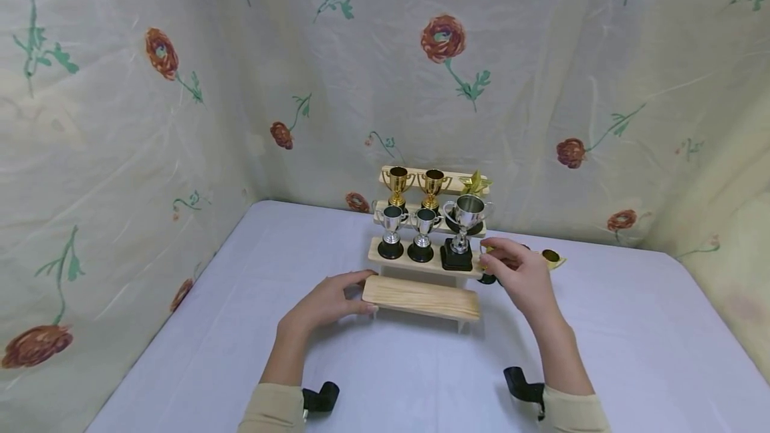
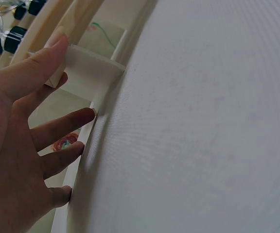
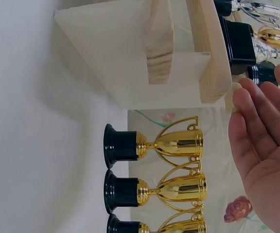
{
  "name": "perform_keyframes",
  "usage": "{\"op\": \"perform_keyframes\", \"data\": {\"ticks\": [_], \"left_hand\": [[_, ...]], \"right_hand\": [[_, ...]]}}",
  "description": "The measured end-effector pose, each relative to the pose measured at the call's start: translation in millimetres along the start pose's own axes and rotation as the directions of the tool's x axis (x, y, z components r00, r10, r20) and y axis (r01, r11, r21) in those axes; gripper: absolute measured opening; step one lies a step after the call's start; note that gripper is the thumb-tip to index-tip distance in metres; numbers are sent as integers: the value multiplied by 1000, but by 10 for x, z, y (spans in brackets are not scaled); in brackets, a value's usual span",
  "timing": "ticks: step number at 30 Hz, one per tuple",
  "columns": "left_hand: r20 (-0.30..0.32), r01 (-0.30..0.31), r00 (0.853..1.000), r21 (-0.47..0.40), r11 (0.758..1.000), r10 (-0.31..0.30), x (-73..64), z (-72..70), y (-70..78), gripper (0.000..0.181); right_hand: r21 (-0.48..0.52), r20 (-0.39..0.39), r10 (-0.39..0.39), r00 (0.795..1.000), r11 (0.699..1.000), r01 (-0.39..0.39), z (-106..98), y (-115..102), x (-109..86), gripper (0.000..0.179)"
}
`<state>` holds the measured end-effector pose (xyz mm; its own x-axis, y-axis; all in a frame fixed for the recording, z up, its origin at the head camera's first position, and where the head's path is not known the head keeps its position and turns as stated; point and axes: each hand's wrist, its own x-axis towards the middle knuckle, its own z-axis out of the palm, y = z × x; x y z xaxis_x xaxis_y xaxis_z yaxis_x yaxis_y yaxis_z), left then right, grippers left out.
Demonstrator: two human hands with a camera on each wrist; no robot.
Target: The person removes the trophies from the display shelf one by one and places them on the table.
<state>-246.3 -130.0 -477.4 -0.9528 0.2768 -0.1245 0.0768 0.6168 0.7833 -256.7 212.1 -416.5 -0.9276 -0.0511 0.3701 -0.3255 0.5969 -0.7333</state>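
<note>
A tiered wooden stand (image 1: 421, 295) has a bare lowest plank. My left hand (image 1: 325, 301) grips that plank's left end between thumb and index finger; its other fingers spread apart in the left wrist view. On the second plank stand two small silver trophy cups (image 1: 392, 220) and a large silver trophy (image 1: 468, 212) with a square black base. Close beside the large trophy's base, at the plank's right end, is my right hand (image 1: 522, 276), its fingers loosely bent and holding nothing visible. Behind, two gold trophy cups (image 1: 398, 182) and a gold star trophy (image 1: 475, 183) occupy the third plank.
Several gold trophies (image 3: 179, 143) with black bases stand on the table right of the stand, partly hidden by my right hand in the head view. A white cloth (image 1: 204, 299) covers the table. Flowered curtains (image 1: 499, 85) hang behind and at the sides.
</note>
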Motion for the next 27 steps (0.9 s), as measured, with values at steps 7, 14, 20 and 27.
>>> {"op": "perform_keyframes", "data": {"ticks": [7, 14, 20, 27], "left_hand": [[-5, 3, 1000, 15, 1000, -3, -13, -5, 27, 69], [0, 8, 1000, 30, 1000, -8, -15, -10, 30, 68], [0, 5, 1000, 28, 1000, -5, -10, -14, 25, 68], [6, -4, 1000, 24, 1000, 4, 3, 1, 6, 68]], "right_hand": [[-11, 19, 15, 1000, 1000, -15, 38, -46, -9, 31], [-12, 6, 4, 1000, 1000, -4, 90, -89, -9, 31], [-24, -26, 0, 1000, 1000, -1, 125, -96, 16, 27], [-35, -52, -13, 999, 999, 12, 145, -101, 38, 23]]}}
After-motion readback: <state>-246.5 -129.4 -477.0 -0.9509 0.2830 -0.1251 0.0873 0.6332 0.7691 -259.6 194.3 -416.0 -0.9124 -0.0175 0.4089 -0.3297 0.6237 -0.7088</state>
